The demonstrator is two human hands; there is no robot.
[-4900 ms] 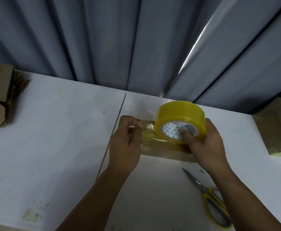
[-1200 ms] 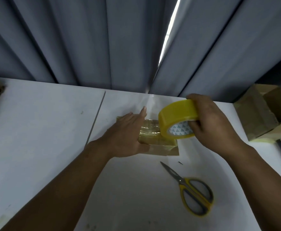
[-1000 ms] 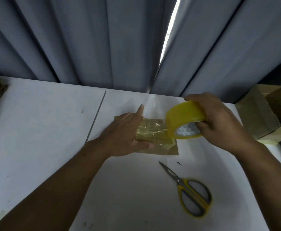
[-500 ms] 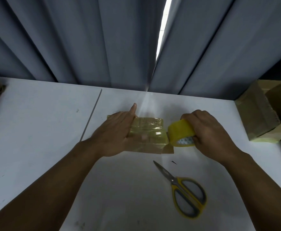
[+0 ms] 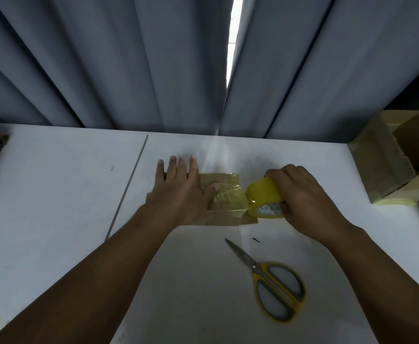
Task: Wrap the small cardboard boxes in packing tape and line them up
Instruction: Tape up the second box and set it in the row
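The small box (image 5: pixel 224 192) lay on the tabletop (image 5: pixel 54 194) under the left hand (image 5: pixel 181 192), fingers spread flat. The right hand (image 5: pixel 303 194) gripped the tape roll (image 5: pixel 263 198) at its right end. A hard pull, I judged, could drag the box askew and wrinkle the tape.

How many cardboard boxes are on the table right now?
2 for certain: the centre box under the left hand, and the far box at the right edge. More may hide behind it.
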